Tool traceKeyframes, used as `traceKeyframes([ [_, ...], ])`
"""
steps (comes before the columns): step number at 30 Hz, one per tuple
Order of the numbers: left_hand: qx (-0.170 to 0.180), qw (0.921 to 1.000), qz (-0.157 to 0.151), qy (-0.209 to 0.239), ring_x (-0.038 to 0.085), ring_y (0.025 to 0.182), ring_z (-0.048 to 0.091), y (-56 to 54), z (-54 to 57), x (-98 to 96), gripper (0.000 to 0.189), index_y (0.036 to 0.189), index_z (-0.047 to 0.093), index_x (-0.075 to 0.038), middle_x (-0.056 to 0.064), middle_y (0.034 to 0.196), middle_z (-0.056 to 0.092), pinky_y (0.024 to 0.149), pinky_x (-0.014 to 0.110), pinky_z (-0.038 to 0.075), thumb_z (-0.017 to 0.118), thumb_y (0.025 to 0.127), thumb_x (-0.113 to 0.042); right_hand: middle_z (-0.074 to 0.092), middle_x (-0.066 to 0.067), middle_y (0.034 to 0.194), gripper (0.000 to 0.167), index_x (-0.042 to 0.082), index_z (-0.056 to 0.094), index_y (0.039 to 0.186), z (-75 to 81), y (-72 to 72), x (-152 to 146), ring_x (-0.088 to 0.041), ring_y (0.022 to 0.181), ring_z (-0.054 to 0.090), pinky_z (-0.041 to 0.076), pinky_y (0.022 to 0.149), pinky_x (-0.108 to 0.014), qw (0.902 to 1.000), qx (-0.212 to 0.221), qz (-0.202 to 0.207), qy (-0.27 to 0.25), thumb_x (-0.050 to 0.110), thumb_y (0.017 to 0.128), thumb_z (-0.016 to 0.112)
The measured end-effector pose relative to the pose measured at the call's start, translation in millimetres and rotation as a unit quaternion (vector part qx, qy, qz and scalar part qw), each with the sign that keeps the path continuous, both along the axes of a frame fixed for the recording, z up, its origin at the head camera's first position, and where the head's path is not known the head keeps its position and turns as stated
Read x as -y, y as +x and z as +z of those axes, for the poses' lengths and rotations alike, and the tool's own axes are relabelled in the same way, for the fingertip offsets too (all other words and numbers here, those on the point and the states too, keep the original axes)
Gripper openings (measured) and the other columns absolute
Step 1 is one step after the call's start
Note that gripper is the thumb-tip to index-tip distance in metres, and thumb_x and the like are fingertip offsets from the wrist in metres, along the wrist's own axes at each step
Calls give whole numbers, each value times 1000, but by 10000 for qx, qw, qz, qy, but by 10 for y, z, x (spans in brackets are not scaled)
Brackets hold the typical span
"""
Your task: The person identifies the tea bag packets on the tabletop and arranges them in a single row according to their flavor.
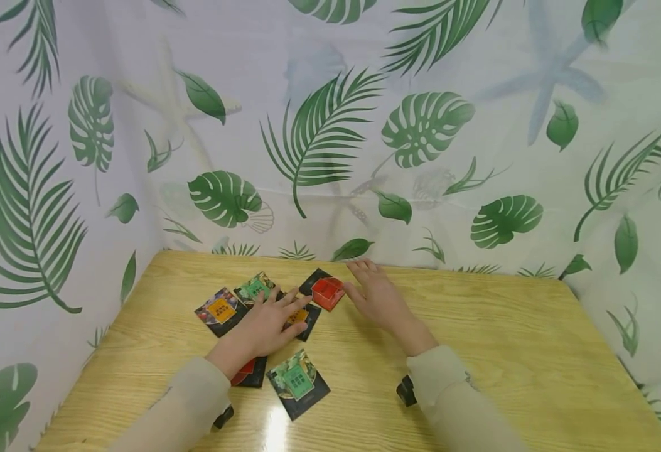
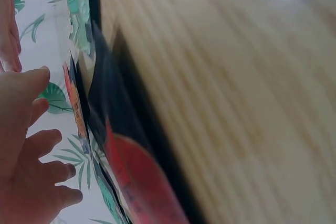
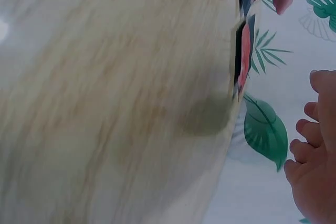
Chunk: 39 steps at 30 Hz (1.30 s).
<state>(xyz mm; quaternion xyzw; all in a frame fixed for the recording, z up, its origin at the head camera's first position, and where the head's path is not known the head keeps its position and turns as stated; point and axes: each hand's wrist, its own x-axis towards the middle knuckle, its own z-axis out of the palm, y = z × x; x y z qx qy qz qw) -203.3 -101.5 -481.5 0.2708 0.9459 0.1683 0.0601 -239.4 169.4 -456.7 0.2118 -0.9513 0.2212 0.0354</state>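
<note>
Several flat square packets, black with coloured labels, lie on the wooden table. My left hand (image 1: 270,320) is spread palm down over the group, holding nothing; the left wrist view shows a gap beneath its fingers. Partly under it are an orange-label packet (image 1: 309,317) and a green-label packet (image 1: 255,287). An orange-label packet (image 1: 219,311) lies to its left, and a red-label packet (image 1: 250,373) is partly hidden below the wrist. My right hand (image 1: 381,301) holds nothing, fingers extended beside another red-label packet (image 1: 330,292). Nearer me lies a green-label packet (image 1: 298,382).
The wooden table (image 1: 505,358) meets a leaf-printed white cloth (image 1: 330,150) at the back, with more cloth at both sides. Dark wrist devices sit under both sleeves (image 1: 443,376). Glare shows on the front of the table.
</note>
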Motion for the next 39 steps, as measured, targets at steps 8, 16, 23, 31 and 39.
traceKeyframes([
  [8,226,9997,-41,-128,54,157,24,13,-23,-56,61,164,41,-26,17,172,30,124,73,24,51,109,-51,45,-23,163,55,2,50,157,-216,-123,182,-43,158,33,26,130,-58,9994,274,65,179,33,111,55],
  [16,296,9991,-53,-305,54,157,25,22,-84,-55,61,164,42,-26,18,173,29,124,72,26,51,109,-52,46,-21,163,56,4,50,157,-376,-168,326,-42,156,36,29,129,-58,9980,483,145,370,34,110,57],
  [23,374,9986,-38,-364,54,157,25,9,-90,-43,61,164,42,-25,18,173,28,124,71,27,51,109,-51,45,-19,164,56,7,49,158,-439,-186,401,-42,157,35,30,128,-59,9959,682,294,511,36,111,55],
  [31,371,9991,-185,35,59,155,24,-59,-181,6,64,163,43,-25,21,171,31,120,77,26,49,108,-57,46,-22,163,54,5,51,156,-390,-165,385,-43,156,36,28,129,-58,9959,767,338,341,33,110,58],
  [39,371,9992,-148,96,57,156,23,-130,-346,31,66,164,41,-31,19,172,31,120,78,24,48,107,-62,47,-22,162,51,5,51,156,-386,-139,351,-46,156,35,31,126,-62,9952,825,309,420,28,111,55],
])
